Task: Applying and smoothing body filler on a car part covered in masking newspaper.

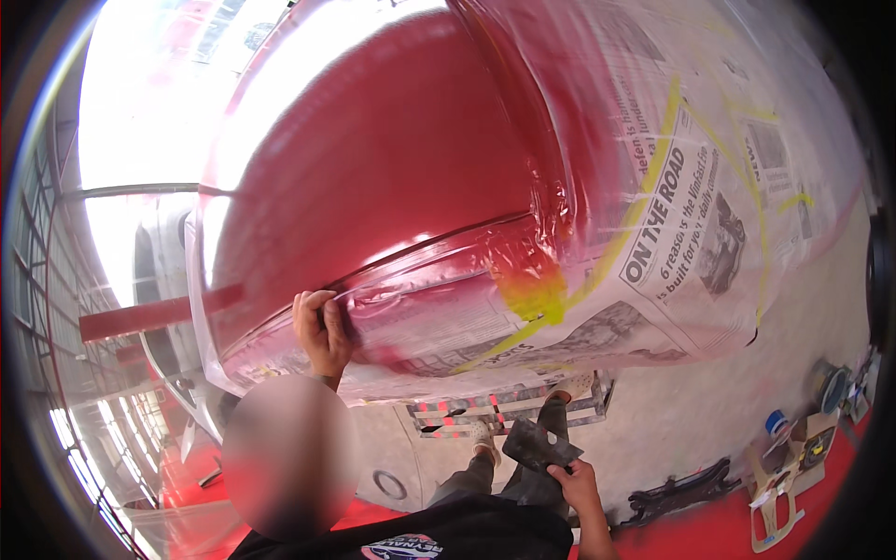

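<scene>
A glossy red car panel fills the upper middle, bordered by newspaper and clear masking film with yellow tape. My left hand is at the panel's lower edge, fingers curled and thumb bent in against the masking film there; the exact pinch is hard to make out. Lower down, away from the car, my right hand grips a dark, flat, thin piece with a notched edge by its near corner.
A slatted stand lies under my feet. To the right on the floor are a long black part, a cardboard box, a blue-lidded can and a tan frame. A red bar juts out at left. A blurred patch hides the lower left.
</scene>
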The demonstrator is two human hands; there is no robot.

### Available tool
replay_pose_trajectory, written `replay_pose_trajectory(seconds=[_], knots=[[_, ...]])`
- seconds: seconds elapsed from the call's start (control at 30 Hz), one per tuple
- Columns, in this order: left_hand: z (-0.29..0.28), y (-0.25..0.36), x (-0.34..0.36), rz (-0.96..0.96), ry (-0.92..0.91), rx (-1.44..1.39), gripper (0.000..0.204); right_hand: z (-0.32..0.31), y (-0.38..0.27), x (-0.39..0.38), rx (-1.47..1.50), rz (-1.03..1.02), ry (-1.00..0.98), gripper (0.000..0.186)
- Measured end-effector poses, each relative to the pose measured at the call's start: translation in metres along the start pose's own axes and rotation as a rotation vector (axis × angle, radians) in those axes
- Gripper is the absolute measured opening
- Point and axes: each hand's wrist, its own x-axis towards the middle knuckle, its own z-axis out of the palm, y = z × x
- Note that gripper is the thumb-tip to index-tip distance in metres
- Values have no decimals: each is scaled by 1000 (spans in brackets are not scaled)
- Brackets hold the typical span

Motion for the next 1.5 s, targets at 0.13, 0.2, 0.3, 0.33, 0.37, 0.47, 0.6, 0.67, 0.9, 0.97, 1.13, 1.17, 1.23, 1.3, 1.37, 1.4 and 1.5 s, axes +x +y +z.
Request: replay_pose_trajectory(seconds=[0.13,0.2,0.3,0.33,0.37,0.47,0.6,0.67,0.9,0.97,1.13,1.17,1.23,1.3,1.37,1.4,1.5], knots=[[-8,9,9,56,-36,4,10,-7,5,-8,-62,-43,11,27],[-10,8,8,53,-34,-46,10,-9,4,-12,-101,-69,15,24],[-12,6,10,87,-5,-114,6,-6,-5,-23,-127,-73,19,23],[-12,5,9,90,6,-142,5,-5,-5,-26,-131,-120,32,23],[-14,3,9,94,19,-165,5,-3,-8,-30,-137,-171,39,23],[-24,7,1,-68,48,-245,9,5,-25,-50,-156,-215,107,24],[-45,23,-27,-47,227,-297,12,17,-21,-71,-108,-328,141,23],[-48,29,-71,-169,169,-461,12,31,-19,-85,-69,-387,162,23],[-84,82,-245,-732,-785,-1256,37,116,5,-117,-6,-607,124,29],[-106,80,-271,-633,-807,-1386,43,148,10,-126,-2,-606,64,30],[-163,37,-312,-819,-647,-1465,41,208,26,-133,-429,-639,107,32],[-174,26,-318,-875,-658,-1453,40,222,27,-136,-444,-645,105,32],[-205,11,-322,-880,-517,-1419,40,248,27,-142,-440,-777,80,37],[-223,-9,-333,-888,-376,-1379,39,252,32,-141,-477,-747,96,39],[-236,-35,-345,-966,-270,-1297,40,257,33,-143,-518,-714,104,41],[-242,-44,-353,-982,-219,-1406,41,260,32,-145,-530,-677,110,38],[-279,-45,-347,-897,-140,-1453,41,296,31,-159,-494,-733,90,29]])
